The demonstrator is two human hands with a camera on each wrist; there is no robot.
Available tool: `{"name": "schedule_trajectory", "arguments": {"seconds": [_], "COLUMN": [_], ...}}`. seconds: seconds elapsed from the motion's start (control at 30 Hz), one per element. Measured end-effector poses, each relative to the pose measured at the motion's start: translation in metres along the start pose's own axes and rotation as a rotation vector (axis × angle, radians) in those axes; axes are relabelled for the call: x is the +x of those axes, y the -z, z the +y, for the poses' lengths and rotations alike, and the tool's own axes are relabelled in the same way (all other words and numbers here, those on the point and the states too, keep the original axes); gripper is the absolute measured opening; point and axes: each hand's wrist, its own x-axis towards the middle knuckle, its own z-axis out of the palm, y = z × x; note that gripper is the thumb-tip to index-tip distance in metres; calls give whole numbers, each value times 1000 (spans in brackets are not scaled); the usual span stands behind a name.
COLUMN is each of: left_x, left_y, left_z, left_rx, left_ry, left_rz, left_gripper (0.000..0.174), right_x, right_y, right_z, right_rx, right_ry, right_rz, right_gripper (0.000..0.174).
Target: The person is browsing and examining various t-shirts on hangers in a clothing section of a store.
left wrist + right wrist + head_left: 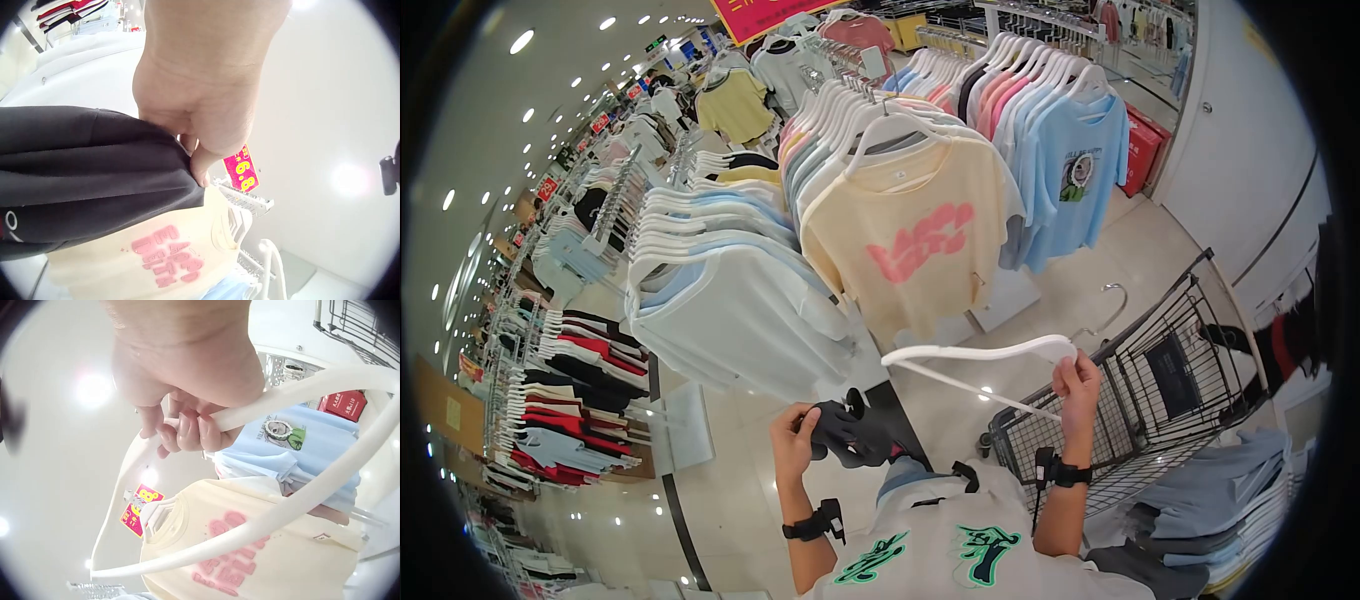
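Note:
My left hand pinches the edge of a dark grey garment, its thumb and fingers at one corner. In the left wrist view the garment spreads out in folds from the fingers, a bit of white and red print at its lower left. On the other side, my right hand grips a bare white clothes hanger near its neck, with the metal hook pointing away. Curled fingers wrap the hanger's shoulder arm in the right wrist view, while its lower bar crosses below.
Ahead hangs a cream T-shirt with pink print, beside light blue shirts and pale long-sleeved tops on racks. A wire shopping cart stands at the right, folded clothes below it. Another person's dark-clothed legs are at the right edge.

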Motion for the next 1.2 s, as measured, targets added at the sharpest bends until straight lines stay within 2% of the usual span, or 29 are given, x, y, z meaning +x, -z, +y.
{"name": "schedule_trajectory", "arguments": {"seconds": [0.1, 0.23, 0.47, 0.63, 0.73, 1.1, 1.2], "left_x": [0, -3, -11, -10, -9, -14, -16], "left_y": [5, 7, -4, -13, -15, -19, -22], "left_z": [-1, -1, 13, 29, 30, 39, 53], "left_rx": [1, 25, -107, 4, 13, -17, -59], "left_ry": [-18, -21, -29, -71, -95, -162, -175], "left_rz": [17, 24, -28, -71, -91, -229, -270], "left_gripper": [14, 13, 12, 10, 9, 10, 12], "right_x": [-2, -3, -14, -28, -32, -26, -28], "right_y": [-5, -1, -6, -29, -40, -26, -29], "right_z": [-5, -4, 0, 5, 3, -1, 2], "right_rx": [132, 154, -91, -210, -180, -165, -269], "right_ry": [-26, -19, -56, -121, -146, -79, -37], "right_rz": [91, 76, -74, -271, -287, -245, -329], "right_gripper": [24, 22, 18, 13, 13, 12, 13]}}
